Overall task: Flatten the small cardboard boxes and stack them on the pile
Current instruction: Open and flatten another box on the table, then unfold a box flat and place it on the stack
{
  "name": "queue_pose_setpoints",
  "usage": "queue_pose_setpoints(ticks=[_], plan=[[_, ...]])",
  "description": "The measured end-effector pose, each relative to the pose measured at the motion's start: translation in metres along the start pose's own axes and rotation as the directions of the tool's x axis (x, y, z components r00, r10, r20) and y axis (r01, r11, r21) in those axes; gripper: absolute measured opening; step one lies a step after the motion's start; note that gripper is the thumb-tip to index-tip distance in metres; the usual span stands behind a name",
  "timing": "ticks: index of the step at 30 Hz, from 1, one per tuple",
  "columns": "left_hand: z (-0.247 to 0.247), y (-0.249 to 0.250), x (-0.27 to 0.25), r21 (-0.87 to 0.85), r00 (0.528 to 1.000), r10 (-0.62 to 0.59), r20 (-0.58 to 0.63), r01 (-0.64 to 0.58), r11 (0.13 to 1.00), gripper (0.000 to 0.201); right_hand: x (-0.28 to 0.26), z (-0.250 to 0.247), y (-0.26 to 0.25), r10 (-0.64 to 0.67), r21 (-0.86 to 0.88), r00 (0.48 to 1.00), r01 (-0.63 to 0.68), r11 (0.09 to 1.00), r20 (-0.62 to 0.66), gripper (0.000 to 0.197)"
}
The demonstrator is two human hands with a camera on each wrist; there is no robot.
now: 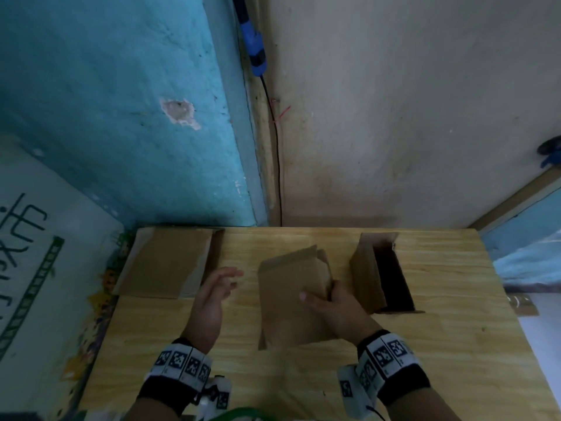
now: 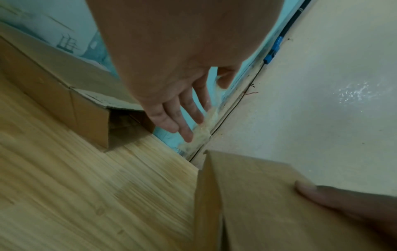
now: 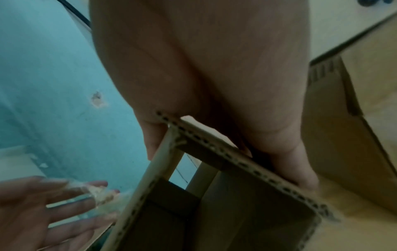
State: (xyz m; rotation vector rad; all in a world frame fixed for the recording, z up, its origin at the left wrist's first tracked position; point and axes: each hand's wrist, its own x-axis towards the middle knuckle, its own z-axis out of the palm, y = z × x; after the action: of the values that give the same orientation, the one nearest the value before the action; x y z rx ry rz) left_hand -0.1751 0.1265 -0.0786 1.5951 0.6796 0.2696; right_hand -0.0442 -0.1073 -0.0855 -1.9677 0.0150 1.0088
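A small brown cardboard box [image 1: 291, 296] stands tilted at the middle of the wooden table [image 1: 455, 344]. My right hand [image 1: 326, 302] grips its right edge, thumb on the near face and fingers behind; the right wrist view shows the box [image 3: 225, 203] with its end open and the corrugated edge pinched. My left hand [image 1: 221, 284] hovers open, fingers straight, left of the box and touching nothing; in the left wrist view the left hand [image 2: 182, 122] points toward the wall corner. A pile of flattened boxes [image 1: 165, 262] lies at the far left of the table.
Another open box [image 1: 379, 275] stands to the right of the held one, its dark inside showing. Blue and cream walls meet behind the table, with a black cable in the corner. A printed white carton [image 1: 36, 253] sits off the table's left edge.
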Motion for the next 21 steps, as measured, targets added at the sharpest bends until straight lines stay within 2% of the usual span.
queue_pose_setpoints(ticks=[3, 8, 11, 14, 18, 21], plan=[[0.005, 0.003, -0.002, -0.005, 0.998, 0.024, 0.055, -0.024, 1.0, 0.028, 0.007, 0.004, 0.008, 0.052, 0.052, 0.999, -0.052, 0.997, 0.011, 0.11], [0.018, 0.007, -0.005, -0.05, 0.987, -0.015, 0.161, 0.023, 0.998, 0.026, 0.014, 0.003, 0.017, 0.126, 0.088, 0.992, -0.123, 0.989, -0.029, 0.086], [0.025, 0.014, -0.009, -0.063, 0.977, -0.008, 0.212, 0.022, 0.998, 0.037, 0.019, -0.001, 0.029, 0.154, 0.051, 0.988, -0.153, 0.987, -0.024, 0.076], [0.027, 0.018, -0.011, -0.017, 0.959, -0.013, 0.284, 0.018, 1.0, 0.036, 0.015, -0.005, 0.03, 0.118, -0.094, 0.992, -0.121, 0.988, -0.036, 0.063], [0.029, 0.024, -0.011, -0.017, 0.928, -0.033, 0.371, 0.042, 0.999, 0.035, 0.01, -0.01, 0.026, 0.047, -0.309, 0.997, -0.062, 0.949, -0.054, 0.059], [0.032, 0.029, -0.013, -0.018, 0.922, -0.001, 0.386, 0.009, 1.0, 0.031, 0.003, -0.014, 0.015, -0.097, -0.385, 0.993, 0.062, 0.921, -0.073, 0.055]])
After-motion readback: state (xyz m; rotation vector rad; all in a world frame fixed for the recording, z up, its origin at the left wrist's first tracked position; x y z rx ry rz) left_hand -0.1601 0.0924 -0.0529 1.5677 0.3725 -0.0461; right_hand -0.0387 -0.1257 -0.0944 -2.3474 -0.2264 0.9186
